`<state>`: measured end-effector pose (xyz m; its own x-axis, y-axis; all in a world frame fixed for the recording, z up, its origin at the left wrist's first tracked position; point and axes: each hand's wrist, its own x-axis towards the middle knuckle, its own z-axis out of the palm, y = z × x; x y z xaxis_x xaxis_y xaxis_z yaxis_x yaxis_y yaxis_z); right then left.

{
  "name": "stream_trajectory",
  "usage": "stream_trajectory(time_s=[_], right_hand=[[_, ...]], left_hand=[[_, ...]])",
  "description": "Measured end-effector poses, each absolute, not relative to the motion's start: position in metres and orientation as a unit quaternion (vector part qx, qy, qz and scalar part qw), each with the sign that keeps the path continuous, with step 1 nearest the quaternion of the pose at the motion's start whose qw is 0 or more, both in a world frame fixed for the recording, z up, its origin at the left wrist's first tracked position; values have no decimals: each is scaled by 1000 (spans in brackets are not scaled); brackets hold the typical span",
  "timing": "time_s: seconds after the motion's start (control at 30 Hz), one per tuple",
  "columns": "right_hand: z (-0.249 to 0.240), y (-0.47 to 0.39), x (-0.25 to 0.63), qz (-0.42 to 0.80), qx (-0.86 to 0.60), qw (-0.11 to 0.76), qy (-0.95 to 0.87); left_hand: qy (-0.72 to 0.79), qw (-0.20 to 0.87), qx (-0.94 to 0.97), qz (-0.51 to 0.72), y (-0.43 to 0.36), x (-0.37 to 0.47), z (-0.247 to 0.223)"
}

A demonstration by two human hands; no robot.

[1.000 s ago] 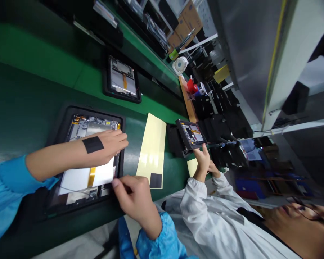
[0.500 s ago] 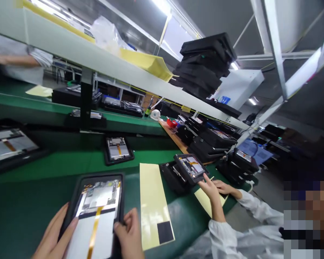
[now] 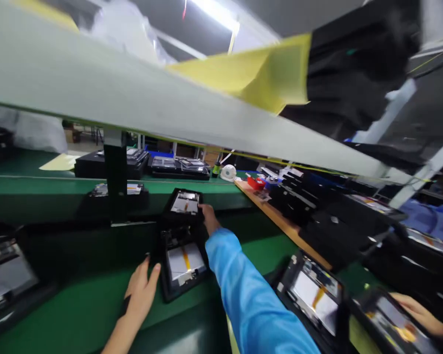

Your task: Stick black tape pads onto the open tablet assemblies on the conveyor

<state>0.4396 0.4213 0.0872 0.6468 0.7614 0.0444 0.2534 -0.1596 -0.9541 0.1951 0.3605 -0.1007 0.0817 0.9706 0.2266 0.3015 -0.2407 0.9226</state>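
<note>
Right grip (image 3: 208, 219) holds farther device (image 3: 185, 202), left grip (image 3: 140, 290) beside nearer device (image 3: 184, 263).

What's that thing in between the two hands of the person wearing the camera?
In the head view, the lower black-framed device lies between the left hand and the right hand, which holds the upper device.
</note>
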Motion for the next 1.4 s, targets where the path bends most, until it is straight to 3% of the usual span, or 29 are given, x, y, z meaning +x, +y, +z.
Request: stream_trajectory(time_s=[0.2, 0.37, 0.53, 0.67, 0.83, 1.07, 1.17, 1.23, 1.33, 1.4], right_hand=[[61, 497, 473, 221, -797, 443, -346], [53, 424, 506, 214, -835, 353, -363], [43, 341, 485, 268, -837, 289, -380], [34, 310, 436, 271, -826, 321, -375], [39, 280, 375, 250, -785, 430, -368], [15, 145, 289, 357, -667, 537, -372], [-6, 79, 264, 391, -641, 554, -359], [-19, 51, 254, 394, -642, 554, -354], [-31, 31, 248, 373, -657, 547, -360], [-31, 27, 248, 346, -667, 542, -377]], left_hand=[[476, 379, 669, 427, 342, 202, -136], [457, 425, 659, 420, 348, 203, -136], [443, 486, 623, 424, 354, 214, -126], [430, 523, 585, 446, 344, 223, -106], [415, 525, 525, 527, 303, 187, -65], [466, 525, 485, 521, 142, 63, -62], [502, 489, 514, 495, 73, 21, -72], [529, 403, 583, 467, 56, -4, -74], [535, 183, 717, 408, 76, -30, -77], [486, 129, 786, 359, 103, -36, -80]])
